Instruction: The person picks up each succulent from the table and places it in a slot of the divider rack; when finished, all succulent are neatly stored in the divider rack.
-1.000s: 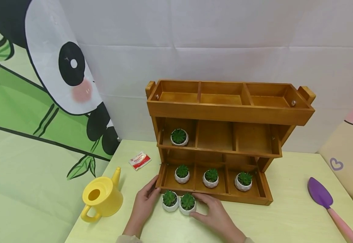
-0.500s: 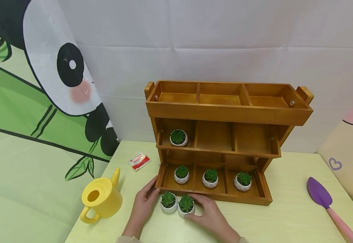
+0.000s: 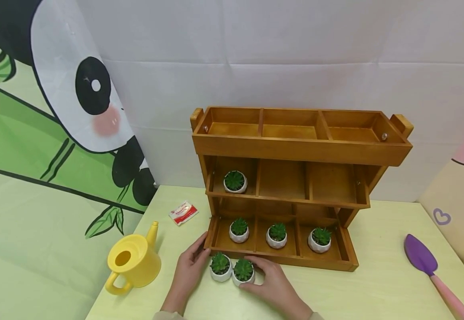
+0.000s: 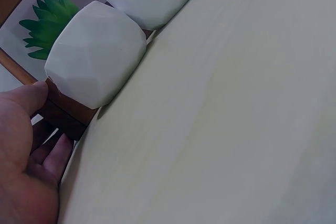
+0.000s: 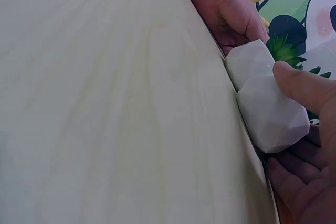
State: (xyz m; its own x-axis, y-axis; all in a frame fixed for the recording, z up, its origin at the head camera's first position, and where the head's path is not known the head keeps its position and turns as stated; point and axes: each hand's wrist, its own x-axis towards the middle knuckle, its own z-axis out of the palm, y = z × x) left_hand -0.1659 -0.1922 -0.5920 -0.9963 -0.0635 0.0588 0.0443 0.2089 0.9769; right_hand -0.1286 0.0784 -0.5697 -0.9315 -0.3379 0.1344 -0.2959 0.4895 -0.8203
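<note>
Two small succulents in white faceted pots stand side by side, touching, before the bottom tier of a brown wooden plant shelf. My right hand holds the right potted succulent, thumb on the near side and fingers behind; the right wrist view shows the thumb on its white pot. The left potted succulent sits between that one and my left hand. With thumb and fingers, my left hand grips the shelf's lower left front corner, and the nearer white pot stands just beside the thumb.
Single succulents occupy each bottom compartment, including the middle one, and the middle tier's left compartment. A yellow watering can and a red-white packet are on the left. To the right lies a purple trowel with a pink handle.
My right hand has slid a little to the left, and the two potted succulents before the shelf have shifted left with it. My left hand stays at the shelf corner.
</note>
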